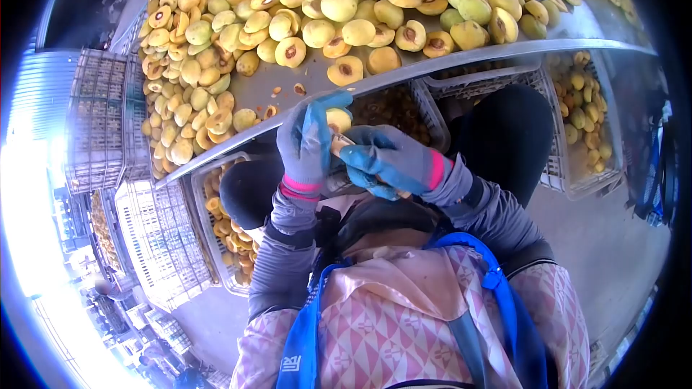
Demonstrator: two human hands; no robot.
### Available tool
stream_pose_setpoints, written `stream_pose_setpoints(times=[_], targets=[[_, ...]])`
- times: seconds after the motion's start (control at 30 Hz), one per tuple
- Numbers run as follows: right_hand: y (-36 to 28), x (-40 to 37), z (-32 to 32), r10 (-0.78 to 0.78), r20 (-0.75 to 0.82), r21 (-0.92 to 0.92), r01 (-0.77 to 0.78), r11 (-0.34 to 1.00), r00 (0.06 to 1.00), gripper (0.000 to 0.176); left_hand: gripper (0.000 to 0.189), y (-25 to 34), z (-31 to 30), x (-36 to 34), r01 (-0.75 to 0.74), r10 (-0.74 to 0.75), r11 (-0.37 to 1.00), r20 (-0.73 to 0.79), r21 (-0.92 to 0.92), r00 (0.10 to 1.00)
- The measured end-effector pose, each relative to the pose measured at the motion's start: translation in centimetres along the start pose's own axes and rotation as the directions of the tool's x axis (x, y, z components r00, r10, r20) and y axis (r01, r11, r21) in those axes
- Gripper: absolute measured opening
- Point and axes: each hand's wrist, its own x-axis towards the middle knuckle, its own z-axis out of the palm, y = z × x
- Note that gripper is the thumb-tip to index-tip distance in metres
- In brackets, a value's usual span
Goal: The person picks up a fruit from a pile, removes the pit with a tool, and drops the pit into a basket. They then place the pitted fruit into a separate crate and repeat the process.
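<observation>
My left hand (303,140), in a grey and blue glove, is closed around a yellow peach half (338,119) just past the metal table's front edge. My right hand (393,160), gloved the same way, grips a small hand tool with a pale, wood-like handle (341,145). One end of the tool points toward the peach half, close to it or touching. Its working tip is hidden, so its exact kind does not show. On the table (270,75) beyond my hands lies a large heap of halved yellow peaches (291,51), several with brown pits or pit hollows showing.
Below the table edge, a crate (205,194) of peach pieces stands to my left. To my right is another crate (566,173) with peaches. Stacked plastic crates (162,241) rise at the far left. My knees (504,137) are under the table edge.
</observation>
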Motion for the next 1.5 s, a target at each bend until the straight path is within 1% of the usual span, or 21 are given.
stream_pose_setpoints(times=[0.07, 0.1, 0.13, 0.17, 0.4, 0.43, 0.53, 0.6, 0.67, 0.7, 0.73, 0.8, 0.87, 0.93, 0.97, 1.0, 1.03, 1.13, 1.23, 1.33, 1.5], targets=[[1.1, 0.9, -0.9, 0.065, -0.027, -0.032, -0.066, 0.997, 0.998, 0.023, 0.041, -0.1, -0.1, 0.0, -0.027, 0.025, 0.999, 0.041, 0.027, 0.999], [2.9, 2.0, -1.4, -0.371, -0.149, -0.511, 0.250, 0.823, 0.917, 0.023, 0.042, -0.2, -0.1, -0.1, -0.075, 0.077, 0.967, 0.000, 0.242, 0.997], [3.7, 2.6, -1.2, -0.742, -0.031, -0.868, 0.350, 0.352, 0.670, 0.022, 0.043, -0.4, -0.2, -0.1, -0.108, 0.136, 0.887, -0.031, 0.449, 0.990], [4.3, 2.1, -0.9, -0.752, -0.102, -0.912, 0.241, 0.333, 0.652, 0.021, 0.043, -0.7, 0.0, 0.0, -0.128, 0.170, 0.873, -0.048, 0.470, 0.984], [3.7, 2.0, -1.0, -0.649, -0.069, -0.727, 0.407, 0.553, 0.758, 0.029, 0.038, -0.3, -0.2, -0.9, 0.140, -0.141, 0.989, 0.002, 0.045, 0.990], [2.9, 1.3, -0.7, -0.427, -0.140, -0.538, 0.293, 0.790, 0.893, 0.031, 0.038, -1.5, -1.2, -1.3, 0.136, -0.136, 0.990, -0.005, 0.045, 0.991], [2.2, 0.0, -1.4, -0.114, -0.089, -0.288, 0.084, 0.954, 0.989, 0.035, 0.040, -2.2, -3.5, -1.4, -0.275, 0.444, 0.287, 0.127, 0.918, 0.887], [2.4, 0.3, -1.8, -0.070, -0.031, -0.270, 0.059, 0.961, 0.997, 0.038, 0.047, -0.8, -5.9, -2.4, -0.160, 0.351, 0.417, 0.004, 0.895, 0.936], [4.8, 1.5, -2.7, -0.415, -0.173, -0.840, 0.086, 0.536, 0.893, 0.033, 0.036, -1.4, -12.2, -4.2, 0.317, -0.094, 0.778, -0.398, 0.543, 0.912], [5.6, 1.7, -2.9, -0.582, -0.142, -0.976, -0.015, 0.218, 0.800, 0.031, 0.026, 0.4, -14.2, -5.0, -0.002, 0.265, 0.547, -0.172, 0.837, 0.949], [5.8, 1.6, -2.9, -0.586, -0.145, -0.975, -0.015, 0.221, 0.797, 0.031, 0.024, 2.4, -16.2, -6.0, -0.279, 0.506, 0.157, 0.165, 0.947, 0.846], [6.2, 1.9, -2.9, -0.348, -0.329, -0.943, -0.328, 0.063, 0.878, 0.032, 0.030, 2.0, -22.4, -9.7, 0.183, 0.056, 0.857, -0.441, 0.481, 0.896], [9.5, 3.0, -5.4, -0.252, -0.289, -0.934, -0.329, -0.136, 0.924, 0.031, 0.032, 2.7, -27.7, -12.4, 0.505, -0.258, 0.728, -0.497, 0.463, 0.828], [10.8, 3.3, -6.5, -0.154, -0.271, -0.890, -0.308, -0.336, 0.950, 0.031, 0.032, 4.2, -27.3, -11.9, 0.460, -0.317, 0.088, -0.413, 0.883, 0.854], [11.1, 3.2, -6.5, -0.039, -0.280, -0.880, -0.273, -0.388, 0.959, 0.030, 0.033, 4.3, -27.0, -11.2, 0.224, -0.165, 0.012, -0.219, 0.975, 0.962], [10.9, 3.3, -6.5, 0.077, -0.292, -0.870, -0.231, -0.436, 0.953, 0.030, 0.036, 3.8, -26.1, -9.3, 0.270, -0.084, 0.245, -0.257, 0.931, 0.963], [10.2, 3.4, -6.3, 0.078, -0.293, -0.866, -0.230, -0.444, 0.953, 0.030, 0.040, 2.9, -24.5, -6.7, 0.286, -0.017, 0.470, -0.315, 0.835, 0.949], [7.0, 3.2, -4.3, -0.156, -0.309, -0.926, -0.334, -0.175, 0.938, 0.030, 0.040, 2.5, -15.7, 2.5, 0.084, 0.035, 0.548, -0.123, 0.832, 0.992], [5.0, 2.4, -3.3, -0.390, -0.305, -0.950, -0.306, 0.061, 0.869, 0.022, 0.055, -0.8, -9.4, 10.0, -0.081, -0.020, 0.343, 0.094, 0.936, 0.995], [4.4, 1.8, -3.0, -0.474, -0.290, -0.957, -0.254, 0.140, 0.831, 0.026, 0.056, -5.4, -6.6, 13.9, 0.028, -0.107, 0.195, -0.007, 0.980, 0.994], [4.4, 2.5, -3.3, -0.681, -0.173, -0.964, 0.021, 0.267, 0.712, 0.029, 0.056, -6.4, -7.5, 14.1, 0.059, -0.223, 0.271, 0.003, 0.961, 0.975]])
